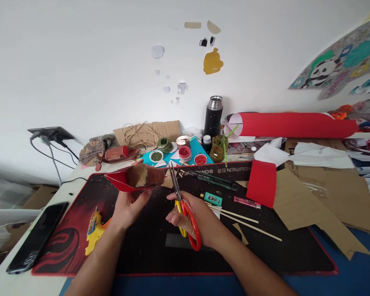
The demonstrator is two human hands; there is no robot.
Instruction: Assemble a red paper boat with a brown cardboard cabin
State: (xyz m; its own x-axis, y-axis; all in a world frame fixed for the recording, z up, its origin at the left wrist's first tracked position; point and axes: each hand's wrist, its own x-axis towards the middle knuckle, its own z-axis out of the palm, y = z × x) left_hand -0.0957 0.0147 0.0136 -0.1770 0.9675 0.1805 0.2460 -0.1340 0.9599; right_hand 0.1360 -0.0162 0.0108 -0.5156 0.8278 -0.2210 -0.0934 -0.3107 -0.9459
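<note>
- My left hand is closed on a hollow red-and-brown cardboard piece, thumb at its near side — held up over the black mat.
- My right hand grips the scissors, blades up and slightly parted, just beside the piece's right end; which fingers sit in the loops, I can't tell.
- I'd judge the step as trimming, though no edge lies between the blades.
- Next calls for lining up an edge — without crushing those walls.
</note>
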